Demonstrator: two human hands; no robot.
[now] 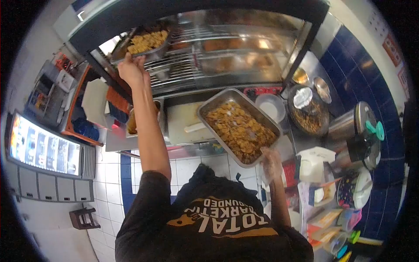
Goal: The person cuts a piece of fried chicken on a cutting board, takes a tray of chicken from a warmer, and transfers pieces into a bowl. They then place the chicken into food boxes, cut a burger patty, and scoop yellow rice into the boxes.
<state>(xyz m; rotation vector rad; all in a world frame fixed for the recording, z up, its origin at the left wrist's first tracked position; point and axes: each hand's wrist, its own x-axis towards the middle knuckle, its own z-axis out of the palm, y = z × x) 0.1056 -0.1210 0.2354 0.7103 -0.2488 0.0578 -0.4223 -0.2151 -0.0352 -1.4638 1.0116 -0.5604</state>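
Note:
My left hand (132, 70) is raised to the upper left of the display cabinet. Its fingers are closed on the near edge of a metal tray (150, 56), which holds yellow, crumbly-looking food (149, 42) and sits at the cabinet's shelf. Low in front of me, my right hand (271, 163) grips the near right corner of a deep metal pan (239, 158). Browned, chunky food (238, 126) fills that pan, which is tilted and overlaps the worktop. A thin clear glove seems to cover the right hand.
Wire shelves (176, 65) and more trays show inside the cabinet. A white cutting board (179, 124) lies below it. To the right stand a white bowl (270, 108), a pan of dark food (310, 120), a tall metal pot (353, 126) and a paper box (315, 163).

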